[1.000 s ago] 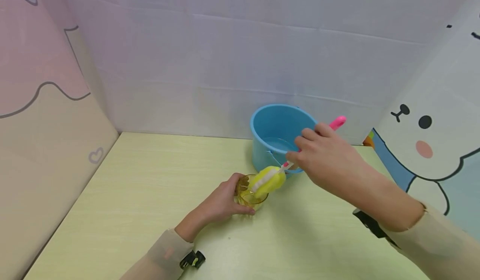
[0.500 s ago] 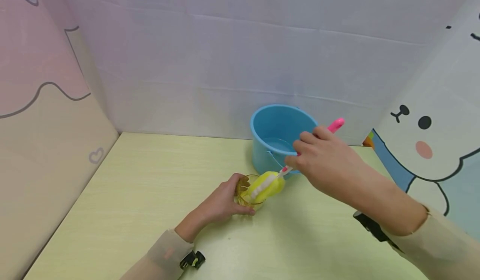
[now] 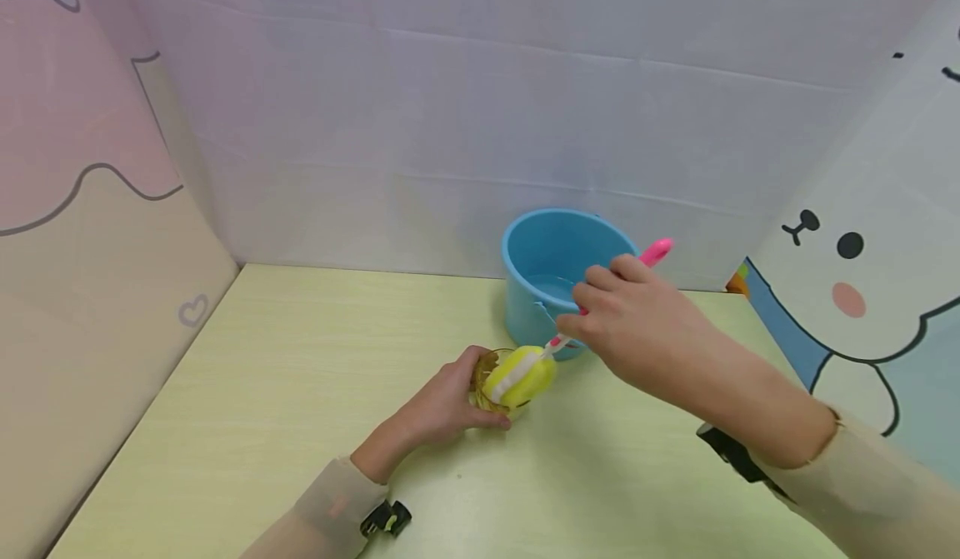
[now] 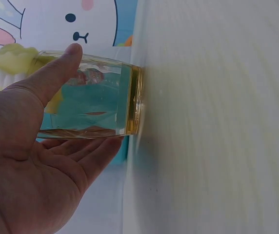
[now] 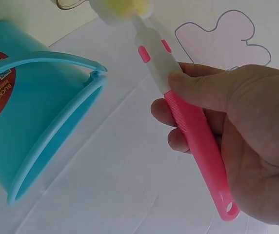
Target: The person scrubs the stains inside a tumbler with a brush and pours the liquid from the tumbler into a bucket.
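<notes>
My left hand (image 3: 442,405) grips an amber glass cup (image 4: 93,97), thumb on one side and fingers on the other; the cup stands upright on the table. In my right hand (image 3: 626,313) is a sponge bottle brush, its pink and white handle (image 5: 195,129) held between thumb and curled fingers. The brush's yellow and white sponge head (image 3: 519,376) tilts down into the cup's mouth, with its upper part above the rim. In the left wrist view the sponge (image 4: 12,63) sits partly behind my thumb, and its lower end shows through the glass.
A blue bucket (image 3: 528,313) with a handle and a red label (image 5: 0,90) stands just behind the cup, partly hidden by my right hand. Pale wall sheets (image 3: 337,109) with cartoon prints enclose the light wooden table (image 3: 300,342) at the back and sides.
My right hand has moved left and slightly down, bringing the sponge head from above the rim into the cup's mouth. My left hand and the cup have stayed in place.
</notes>
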Motion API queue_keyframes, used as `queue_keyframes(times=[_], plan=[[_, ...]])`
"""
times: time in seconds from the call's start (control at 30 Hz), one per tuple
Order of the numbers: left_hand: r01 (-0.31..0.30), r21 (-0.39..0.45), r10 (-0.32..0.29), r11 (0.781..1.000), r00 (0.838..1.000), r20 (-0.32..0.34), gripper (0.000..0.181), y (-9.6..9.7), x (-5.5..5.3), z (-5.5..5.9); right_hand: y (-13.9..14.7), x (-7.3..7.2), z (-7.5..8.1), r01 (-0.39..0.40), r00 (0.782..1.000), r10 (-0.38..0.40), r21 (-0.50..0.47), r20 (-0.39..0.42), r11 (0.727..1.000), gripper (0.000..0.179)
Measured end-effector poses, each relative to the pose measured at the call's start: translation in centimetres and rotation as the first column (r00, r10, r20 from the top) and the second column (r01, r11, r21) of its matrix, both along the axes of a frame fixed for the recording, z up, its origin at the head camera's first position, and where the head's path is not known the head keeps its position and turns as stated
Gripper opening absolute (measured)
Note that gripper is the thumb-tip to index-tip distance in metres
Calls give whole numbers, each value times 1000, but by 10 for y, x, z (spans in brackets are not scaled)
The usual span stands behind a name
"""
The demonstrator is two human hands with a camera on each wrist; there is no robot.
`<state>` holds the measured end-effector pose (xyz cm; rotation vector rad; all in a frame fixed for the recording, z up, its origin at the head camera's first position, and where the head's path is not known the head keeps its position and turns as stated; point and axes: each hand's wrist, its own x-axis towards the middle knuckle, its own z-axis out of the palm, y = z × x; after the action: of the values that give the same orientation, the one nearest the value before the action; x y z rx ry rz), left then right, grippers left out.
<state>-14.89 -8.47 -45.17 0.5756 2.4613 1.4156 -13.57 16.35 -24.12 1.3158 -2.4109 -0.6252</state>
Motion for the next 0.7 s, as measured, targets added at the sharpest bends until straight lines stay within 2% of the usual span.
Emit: queue_keyframes(times=[0.47, 0.7], plan=[[10, 34, -10, 999, 1000, 7, 89, -1, 0, -1, -7, -8, -9, -11, 999, 10, -16, -32, 1000, 38], [4, 44, -6, 999, 1000, 26, 88, -1, 0, -1, -7, -15, -14, -5, 999, 3, -48, -50, 999, 34]])
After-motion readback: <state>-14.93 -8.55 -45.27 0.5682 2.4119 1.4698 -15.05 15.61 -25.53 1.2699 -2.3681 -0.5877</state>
